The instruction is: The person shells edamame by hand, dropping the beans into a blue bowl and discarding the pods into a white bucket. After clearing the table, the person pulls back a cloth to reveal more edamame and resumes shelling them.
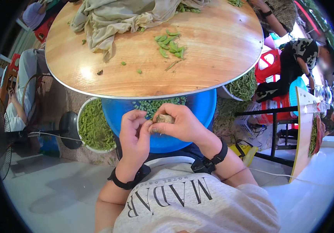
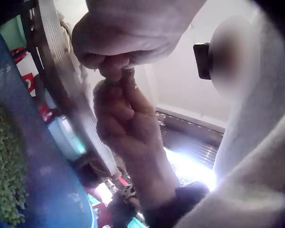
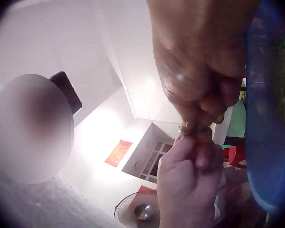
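In the head view, the left hand (image 1: 134, 136) and right hand (image 1: 184, 124) meet fingertip to fingertip above a blue basin (image 1: 159, 145) holding green beans (image 1: 151, 105). A brownish, light-coloured object (image 1: 166, 119) lies in the right hand's curled fingers. The left thumb and fingers pinch at a small piece, mostly hidden. From the left wrist, the left hand (image 2: 137, 28) is above and the right hand (image 2: 133, 128) below. In the right wrist view, a bit of green (image 3: 220, 118) shows at the right hand (image 3: 199, 66), against the left hand (image 3: 187, 180).
A round wooden table (image 1: 136, 83) spans the far side, bearing a crumpled cloth (image 1: 109, 21) and green pods (image 1: 170, 46). Full pod containers (image 1: 96, 126) (image 1: 242, 85) flank the basin. A black-framed stand (image 1: 274, 136) is at right; people sit around.
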A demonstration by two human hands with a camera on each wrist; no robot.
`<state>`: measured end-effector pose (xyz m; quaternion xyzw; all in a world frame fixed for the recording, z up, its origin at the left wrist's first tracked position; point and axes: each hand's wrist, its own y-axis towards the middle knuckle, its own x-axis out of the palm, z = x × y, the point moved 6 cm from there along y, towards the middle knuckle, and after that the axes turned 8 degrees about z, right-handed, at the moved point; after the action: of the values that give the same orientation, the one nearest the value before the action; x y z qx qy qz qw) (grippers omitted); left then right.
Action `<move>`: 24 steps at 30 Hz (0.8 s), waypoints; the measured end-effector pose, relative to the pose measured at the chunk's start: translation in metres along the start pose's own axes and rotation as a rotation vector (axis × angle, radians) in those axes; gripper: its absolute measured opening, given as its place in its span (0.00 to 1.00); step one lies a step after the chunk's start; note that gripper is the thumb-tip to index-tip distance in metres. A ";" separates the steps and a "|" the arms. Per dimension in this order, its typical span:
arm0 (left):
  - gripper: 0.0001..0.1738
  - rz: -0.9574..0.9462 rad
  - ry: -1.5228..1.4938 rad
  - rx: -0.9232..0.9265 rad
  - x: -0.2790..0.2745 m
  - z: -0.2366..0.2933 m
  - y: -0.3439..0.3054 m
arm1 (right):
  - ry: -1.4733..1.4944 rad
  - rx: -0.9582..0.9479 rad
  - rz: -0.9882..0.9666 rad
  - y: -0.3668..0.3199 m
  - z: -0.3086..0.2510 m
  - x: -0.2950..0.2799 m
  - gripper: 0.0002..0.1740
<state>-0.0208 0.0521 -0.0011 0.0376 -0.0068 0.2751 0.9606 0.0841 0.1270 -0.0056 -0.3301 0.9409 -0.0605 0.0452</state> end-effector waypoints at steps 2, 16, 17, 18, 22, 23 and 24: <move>0.12 -0.004 -0.127 -0.048 0.000 -0.002 -0.002 | 0.067 0.083 -0.035 -0.002 -0.002 0.000 0.12; 0.09 0.390 0.779 -0.056 -0.151 -0.019 0.023 | -0.864 -0.350 0.391 0.067 -0.065 -0.084 0.14; 0.10 0.384 0.928 -0.077 -0.163 -0.024 0.026 | -0.924 -0.391 0.458 0.083 -0.067 -0.090 0.14; 0.10 0.379 1.076 -0.102 -0.170 -0.026 0.026 | -0.984 -0.432 0.522 0.093 -0.068 -0.093 0.13; 0.10 0.283 0.900 0.070 -0.150 -0.015 0.032 | -0.968 -0.291 0.472 0.118 -0.055 -0.096 0.12; 0.10 0.257 0.620 -0.084 -0.134 -0.012 0.033 | -0.914 -0.278 0.492 0.116 -0.054 -0.099 0.12; 0.10 0.225 0.341 -0.231 -0.113 -0.007 0.035 | -0.858 -0.262 0.513 0.113 -0.053 -0.101 0.12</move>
<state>-0.1346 0.0224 -0.0093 -0.1205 0.1198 0.3801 0.9092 0.0865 0.2822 0.0347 -0.0865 0.8882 0.2115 0.3986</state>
